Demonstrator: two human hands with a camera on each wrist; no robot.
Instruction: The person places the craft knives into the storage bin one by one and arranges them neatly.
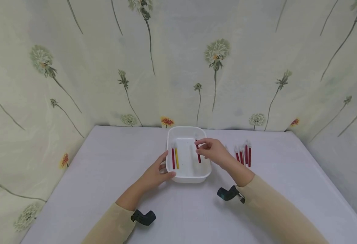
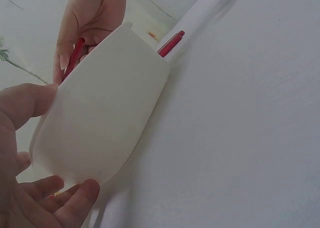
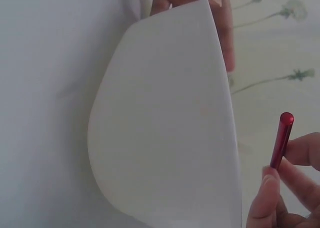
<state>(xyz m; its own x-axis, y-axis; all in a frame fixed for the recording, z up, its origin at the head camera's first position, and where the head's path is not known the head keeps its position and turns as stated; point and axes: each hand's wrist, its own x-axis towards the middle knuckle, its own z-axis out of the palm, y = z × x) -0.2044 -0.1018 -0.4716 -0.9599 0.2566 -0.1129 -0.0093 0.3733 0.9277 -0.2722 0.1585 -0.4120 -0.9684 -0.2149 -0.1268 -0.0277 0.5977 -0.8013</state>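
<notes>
A white plastic tray (image 1: 188, 178) stands mid-table, and my left hand (image 1: 153, 175) holds its left side, thumb at the near rim and fingers along the wall. Over the tray's right half, my right hand (image 1: 215, 152) pinches a slim red pen (image 1: 199, 158) between thumb and fingers. The right wrist view shows that pen's rounded red end (image 3: 286, 119) beyond the tray wall. Inside the tray, at its left, a red pen (image 1: 173, 159) and a yellow pen (image 1: 176, 159) lie side by side. From the left wrist, the tray's outer wall hides its contents.
Several red pens (image 1: 246, 156) with clear tops lie on the white-covered table (image 1: 120, 152) right of the tray, partly behind my right forearm. A curtain (image 1: 178, 67) printed with dandelions hangs behind the table.
</notes>
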